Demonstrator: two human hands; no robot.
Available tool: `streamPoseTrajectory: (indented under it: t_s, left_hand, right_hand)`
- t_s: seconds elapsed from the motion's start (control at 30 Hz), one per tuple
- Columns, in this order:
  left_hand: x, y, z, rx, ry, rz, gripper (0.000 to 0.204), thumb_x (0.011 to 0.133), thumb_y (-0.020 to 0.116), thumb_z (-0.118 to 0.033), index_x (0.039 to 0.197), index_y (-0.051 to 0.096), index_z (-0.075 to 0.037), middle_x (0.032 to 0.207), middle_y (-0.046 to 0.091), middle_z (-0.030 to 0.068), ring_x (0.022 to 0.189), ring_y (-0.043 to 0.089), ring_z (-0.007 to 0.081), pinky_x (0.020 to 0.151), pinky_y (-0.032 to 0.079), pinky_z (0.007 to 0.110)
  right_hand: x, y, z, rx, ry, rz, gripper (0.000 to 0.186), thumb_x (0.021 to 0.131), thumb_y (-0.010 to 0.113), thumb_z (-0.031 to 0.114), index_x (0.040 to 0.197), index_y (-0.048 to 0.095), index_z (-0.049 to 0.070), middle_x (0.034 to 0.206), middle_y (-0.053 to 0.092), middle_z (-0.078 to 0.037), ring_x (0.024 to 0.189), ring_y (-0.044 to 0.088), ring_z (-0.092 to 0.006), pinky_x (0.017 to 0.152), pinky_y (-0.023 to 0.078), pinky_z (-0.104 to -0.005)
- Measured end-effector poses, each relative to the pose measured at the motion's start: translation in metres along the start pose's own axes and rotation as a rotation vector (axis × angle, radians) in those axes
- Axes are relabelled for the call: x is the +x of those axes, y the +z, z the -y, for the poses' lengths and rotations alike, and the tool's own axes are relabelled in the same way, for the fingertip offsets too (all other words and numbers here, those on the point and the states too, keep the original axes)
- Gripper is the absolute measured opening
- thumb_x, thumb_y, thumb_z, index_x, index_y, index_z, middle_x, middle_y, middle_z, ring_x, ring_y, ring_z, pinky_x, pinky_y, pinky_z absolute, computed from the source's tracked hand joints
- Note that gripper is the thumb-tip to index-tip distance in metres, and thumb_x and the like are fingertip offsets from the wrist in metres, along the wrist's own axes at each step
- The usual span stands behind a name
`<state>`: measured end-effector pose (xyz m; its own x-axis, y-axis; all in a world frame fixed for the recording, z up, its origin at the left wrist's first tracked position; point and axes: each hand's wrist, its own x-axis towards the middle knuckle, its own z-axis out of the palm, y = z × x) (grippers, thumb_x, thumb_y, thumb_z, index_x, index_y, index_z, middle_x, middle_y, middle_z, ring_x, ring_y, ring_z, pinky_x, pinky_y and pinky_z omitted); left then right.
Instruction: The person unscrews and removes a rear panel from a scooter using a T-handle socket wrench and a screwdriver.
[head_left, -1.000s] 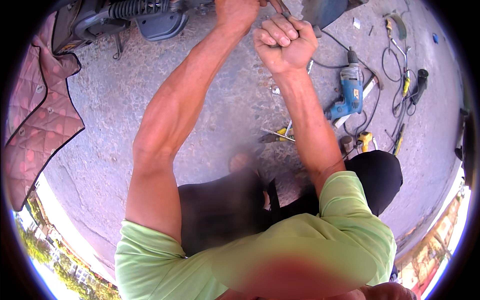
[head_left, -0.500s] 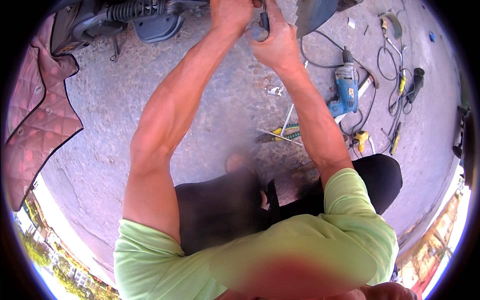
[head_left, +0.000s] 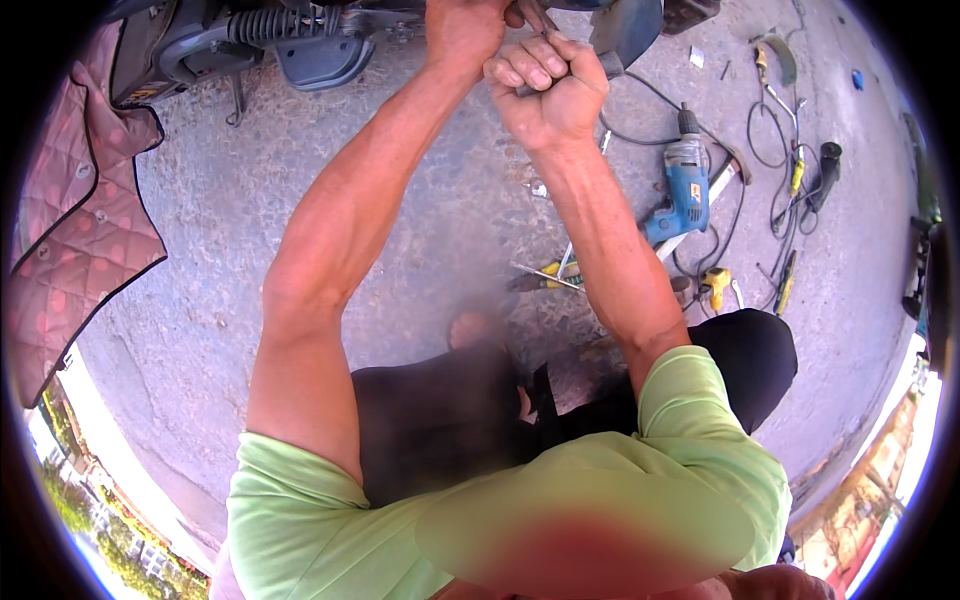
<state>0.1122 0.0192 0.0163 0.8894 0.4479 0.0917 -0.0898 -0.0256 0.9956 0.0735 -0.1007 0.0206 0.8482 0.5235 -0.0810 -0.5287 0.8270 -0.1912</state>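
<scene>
Head view, looking down past a green-sleeved shirt: both bare forearms reach to the far edge of the scene, where a scooter [head_left: 300, 45] stands on the concrete floor [head_left: 230, 250]. The right hand [head_left: 548, 88] is a tight fist, fingers [head_left: 530, 70] curled round a slim dark tool handle [head_left: 530, 20] whose working end is cut off by the rim, so what kind of tool it is cannot be told. The left hand [head_left: 462, 30] sits just left of it, touching the scooter's underside; its fingers are out of sight, so whether they are wide or closed cannot be told. The scooter shows grey plastic panels, a black coiled spring and a grey rounded cover [head_left: 625, 30] just beside the right fist.

On the far left lies a pink quilted cover [head_left: 75, 230] with a dark border and a dotted pattern. To the right of the right forearm, on the floor, a blue electric drill [head_left: 685, 190] rests with its black cable looping far and right. Near it lie a pair of pliers with yellow-green grips [head_left: 545, 278], a small yellow tool [head_left: 716, 285] and, further right, a black-handled tool [head_left: 822, 175] among more cable. A small white scrap [head_left: 697, 58] lies far right of the fist. No labels can be read at this size.
</scene>
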Motion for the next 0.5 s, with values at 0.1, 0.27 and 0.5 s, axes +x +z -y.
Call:
streamPoseTrajectory:
  t_s: [0.1,0.27,0.5]
  left_hand:
    - [0.002,0.001,0.004,-0.082,-0.001,0.013,0.009,0.096,0.063,-0.002,0.102,0.064,0.004,0.079,0.07,0.0088,0.066,0.064,0.0138,0.06,0.051,0.03]
    - [0.003,0.0,0.012,-0.219,0.016,0.056,0.012,0.096,0.061,0.002,0.107,0.064,0.003,0.083,0.071,0.0091,0.067,0.064,0.0141,0.061,0.051,0.028]
    - [0.013,-0.019,0.018,-0.379,-0.177,0.188,0.018,0.096,0.064,0.0,0.114,0.064,0.0,0.095,0.071,0.0101,0.08,0.067,0.0178,0.072,0.056,0.032]
  right_hand:
    - [0.002,-0.001,0.002,0.255,0.068,0.032,0.037,0.09,0.05,0.014,0.125,0.054,-0.001,0.059,0.04,0.01,0.053,0.04,-0.0063,0.063,0.036,-0.0279]
    - [0.001,-0.007,-0.001,0.109,0.046,0.039,0.043,0.092,0.048,0.015,0.131,0.053,-0.001,0.06,0.04,0.011,0.055,0.039,-0.0064,0.064,0.036,-0.0282]
    - [-0.003,-0.007,0.002,-0.121,0.016,-0.021,0.036,0.093,0.049,0.016,0.126,0.055,0.004,0.063,0.039,0.01,0.058,0.039,-0.0065,0.065,0.036,-0.0289]
